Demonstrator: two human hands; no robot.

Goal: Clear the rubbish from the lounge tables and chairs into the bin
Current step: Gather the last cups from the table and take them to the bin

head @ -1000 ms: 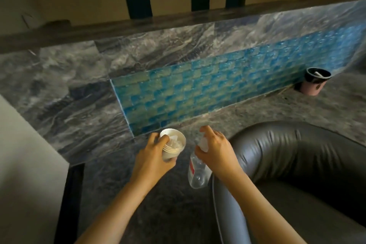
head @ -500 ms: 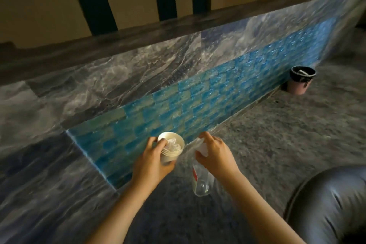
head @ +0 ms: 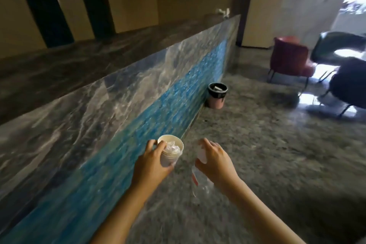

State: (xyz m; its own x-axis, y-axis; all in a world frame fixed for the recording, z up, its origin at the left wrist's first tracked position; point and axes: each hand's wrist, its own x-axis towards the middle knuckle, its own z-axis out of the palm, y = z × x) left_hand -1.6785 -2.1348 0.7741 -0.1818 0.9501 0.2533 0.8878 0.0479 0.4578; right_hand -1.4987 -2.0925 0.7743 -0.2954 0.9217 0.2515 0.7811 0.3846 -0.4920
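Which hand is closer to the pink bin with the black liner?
Right. The right hand, gripping a clear plastic bottle, is in line with the pink bin; the left hand, holding stacked white paper cups, is off toward the blue-tiled wall.

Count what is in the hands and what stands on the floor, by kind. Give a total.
1 paper cup stack, in the left hand
1 plastic bottle, in the right hand
1 bin
3 chairs: red chair, green chair, dark chair
Total: 6
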